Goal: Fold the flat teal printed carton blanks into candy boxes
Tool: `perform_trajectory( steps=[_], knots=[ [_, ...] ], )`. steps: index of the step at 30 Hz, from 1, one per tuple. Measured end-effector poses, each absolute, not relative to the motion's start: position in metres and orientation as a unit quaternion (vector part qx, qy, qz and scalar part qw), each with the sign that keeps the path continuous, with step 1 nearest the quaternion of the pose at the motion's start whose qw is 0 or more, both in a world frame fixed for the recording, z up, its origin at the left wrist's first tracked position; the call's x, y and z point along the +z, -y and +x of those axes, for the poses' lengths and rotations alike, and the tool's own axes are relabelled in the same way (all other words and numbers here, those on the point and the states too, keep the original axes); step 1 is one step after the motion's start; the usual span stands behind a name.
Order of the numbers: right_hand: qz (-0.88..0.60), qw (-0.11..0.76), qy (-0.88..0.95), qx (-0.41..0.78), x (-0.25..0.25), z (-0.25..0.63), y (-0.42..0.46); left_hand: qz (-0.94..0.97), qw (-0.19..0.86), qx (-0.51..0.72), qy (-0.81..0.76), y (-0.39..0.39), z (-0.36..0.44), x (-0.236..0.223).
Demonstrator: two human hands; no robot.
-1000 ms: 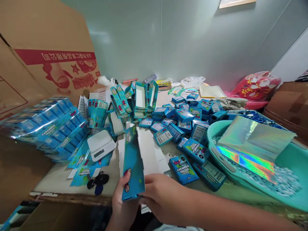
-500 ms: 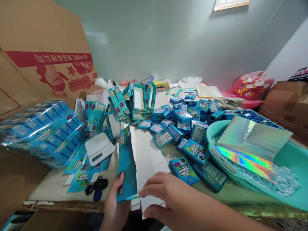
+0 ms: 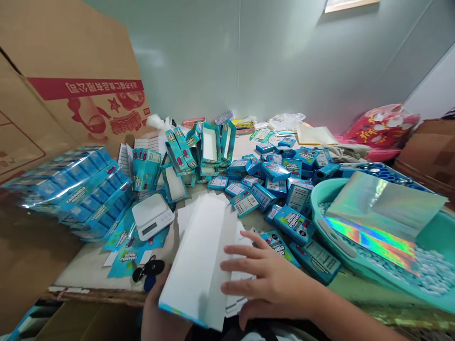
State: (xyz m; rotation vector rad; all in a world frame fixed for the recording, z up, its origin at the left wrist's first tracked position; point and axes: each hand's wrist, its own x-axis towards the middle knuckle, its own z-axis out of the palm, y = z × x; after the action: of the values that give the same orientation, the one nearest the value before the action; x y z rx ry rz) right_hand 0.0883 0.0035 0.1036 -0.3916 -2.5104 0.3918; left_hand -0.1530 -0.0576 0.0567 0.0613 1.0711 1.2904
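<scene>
A part-folded cardboard tray is tilted in front of me, its plain white face up and a blue printed edge at its near end. My left hand grips it from the left and below, most of the fingers hidden behind the card. At its right side, my right hand has its fingers spread, with the fingertips at the raised white flap. Whether they press on the flap I cannot tell. More white card blanks lie beneath. Small blue candy boxes lie just beyond my right hand.
Formed blue trays stand at the back. To the left are a white scale, dark scissors-like handles and wrapped box packs. A turquoise basin of pale candies holds a shiny sheet at right.
The tray has turned from its blue printed side to its white face, held in my left hand. My right hand has shifted right and its fingers have spread. The view has swung slightly left.
</scene>
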Motion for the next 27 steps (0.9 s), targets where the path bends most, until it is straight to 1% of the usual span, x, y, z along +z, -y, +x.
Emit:
perform_trajectory(
  steps=[2, 3, 4, 5, 6, 7, 8, 9, 10, 11, 13, 15, 18, 21, 24, 27],
  knots=[
    [-0.097, 0.282, 0.950, 0.094, 0.094, 0.088, -0.006, 0.028, 0.703, 0.521, -0.483, 0.055, -0.154, 0.062],
    [-0.090, 0.273, 0.955, 0.076, 0.088, 0.084, -0.007, 0.036, 0.706, 0.505, -0.495, 0.054, -0.153, 0.065],
    [-0.095, 0.254, 0.960, 0.063, 0.082, 0.079, -0.009, 0.056, 0.684, 0.509, -0.519, 0.055, -0.154, 0.067],
    [-0.109, 0.227, 0.966, 0.052, 0.077, 0.072, -0.011, 0.086, 0.622, 0.540, -0.560, 0.056, -0.156, 0.067],
    [-0.126, 0.195, 0.972, 0.045, 0.072, 0.064, -0.014, 0.126, 0.515, 0.592, -0.607, 0.059, -0.159, 0.065],
    [-0.145, 0.159, 0.976, 0.043, 0.069, 0.056, -0.017, 0.181, 0.374, 0.641, -0.645, 0.063, -0.164, 0.063],
    [-0.164, 0.121, 0.978, 0.051, 0.068, 0.048, -0.020, 0.254, 0.231, 0.661, -0.667, 0.068, -0.169, 0.058],
    [-0.180, 0.089, 0.977, 0.068, 0.068, 0.040, -0.022, 0.344, 0.121, 0.642, -0.674, 0.073, -0.175, 0.053],
    [-0.191, 0.063, 0.975, 0.093, 0.069, 0.032, -0.024, 0.451, 0.064, 0.583, -0.673, 0.077, -0.181, 0.048],
    [-0.196, 0.048, 0.972, 0.120, 0.070, 0.025, -0.025, 0.553, 0.042, 0.506, -0.660, 0.080, -0.186, 0.042],
    [-0.201, 0.030, 0.967, 0.157, 0.074, 0.013, -0.025, 0.690, 0.061, 0.360, -0.625, 0.081, -0.191, 0.030],
    [-0.206, 0.010, 0.963, 0.174, 0.077, 0.004, -0.026, 0.725, 0.109, 0.299, -0.611, 0.076, -0.192, 0.017],
    [-0.217, -0.042, 0.951, 0.215, 0.075, -0.009, -0.037, 0.699, 0.201, 0.279, -0.627, 0.064, -0.191, 0.002],
    [-0.226, -0.071, 0.942, 0.237, 0.072, -0.021, -0.051, 0.666, 0.224, 0.273, -0.657, 0.054, -0.192, -0.003],
    [-0.239, -0.050, 0.949, 0.198, 0.072, -0.024, -0.054, 0.664, 0.221, 0.265, -0.663, 0.050, -0.194, -0.001],
    [-0.220, -0.010, 0.965, 0.140, 0.069, -0.009, -0.047, 0.671, 0.208, 0.213, -0.679, 0.052, -0.198, 0.001]
  ],
)
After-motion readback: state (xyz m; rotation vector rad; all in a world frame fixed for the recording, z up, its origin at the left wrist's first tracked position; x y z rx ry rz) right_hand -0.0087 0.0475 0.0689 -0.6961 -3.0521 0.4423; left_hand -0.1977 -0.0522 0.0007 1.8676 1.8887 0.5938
